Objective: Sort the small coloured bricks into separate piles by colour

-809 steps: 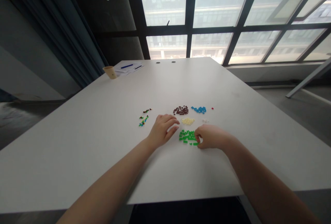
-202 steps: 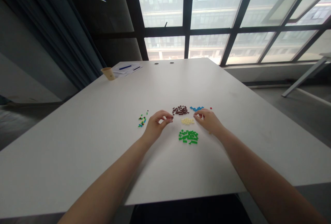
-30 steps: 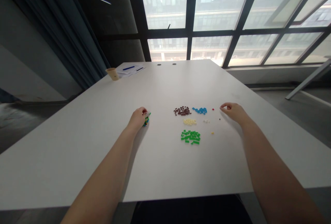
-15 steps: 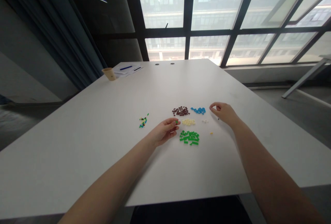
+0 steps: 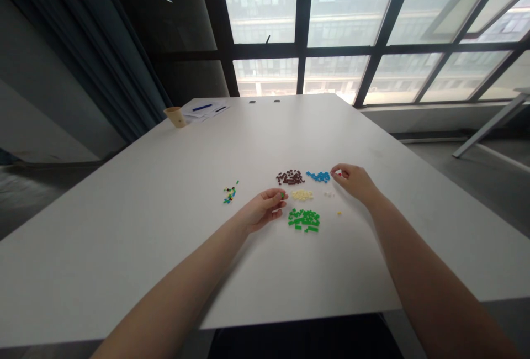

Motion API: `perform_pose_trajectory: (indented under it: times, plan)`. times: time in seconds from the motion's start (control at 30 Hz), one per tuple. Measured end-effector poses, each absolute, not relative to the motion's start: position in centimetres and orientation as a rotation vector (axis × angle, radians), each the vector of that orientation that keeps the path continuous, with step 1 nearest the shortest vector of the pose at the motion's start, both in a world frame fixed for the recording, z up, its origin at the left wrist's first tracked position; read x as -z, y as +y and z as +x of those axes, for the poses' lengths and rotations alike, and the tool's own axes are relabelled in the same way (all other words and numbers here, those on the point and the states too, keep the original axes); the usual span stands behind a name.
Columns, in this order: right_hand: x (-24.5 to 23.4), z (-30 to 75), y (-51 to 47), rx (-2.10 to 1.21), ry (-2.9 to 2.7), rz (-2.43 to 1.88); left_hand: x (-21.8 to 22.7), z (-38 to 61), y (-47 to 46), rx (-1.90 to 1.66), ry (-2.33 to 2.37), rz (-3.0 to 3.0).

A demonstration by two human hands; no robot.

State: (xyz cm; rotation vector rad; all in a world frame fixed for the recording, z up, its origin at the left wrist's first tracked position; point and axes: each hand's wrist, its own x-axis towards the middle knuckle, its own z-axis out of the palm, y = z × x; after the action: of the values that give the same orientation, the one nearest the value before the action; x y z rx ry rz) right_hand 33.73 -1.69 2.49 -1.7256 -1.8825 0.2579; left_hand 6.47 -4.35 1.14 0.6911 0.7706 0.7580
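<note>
Small sorted heaps of tiny bricks lie on the white table [image 5: 165,226]: a brown heap [image 5: 290,177], a blue heap [image 5: 318,176], a cream heap [image 5: 302,195] and a green heap [image 5: 304,219]. A small mixed cluster [image 5: 229,193] sits to the left. My left hand [image 5: 263,209] rests just left of the green heap, fingers pinched on a tiny green brick [image 5: 282,195]. My right hand [image 5: 353,181] hovers right of the blue heap, thumb and forefinger pinched on a tiny red piece [image 5: 338,173].
A single yellow piece [image 5: 339,213] and a few white pieces [image 5: 329,194] lie right of the heaps. A paper cup [image 5: 175,116] and papers with pens [image 5: 205,109] stand at the far left corner. Large windows rise behind the table.
My left hand carried a green brick from the mixed cluster over to beside the green heap. My right hand drew in leftward toward the blue heap and the red piece.
</note>
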Motion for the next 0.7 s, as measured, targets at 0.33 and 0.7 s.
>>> perform_pose_trajectory:
  times: [0.33,0.7]
  plan:
    - [-2.7,31.7,-2.5,-0.261,-1.916,-1.567,-1.2,6.6,-4.5,-0.74,0.775,0.722]
    - [-3.0,25.6,-5.7,-0.394,-2.109,-1.061,-1.1,6.8,-4.6,-0.706,0.781,0.861]
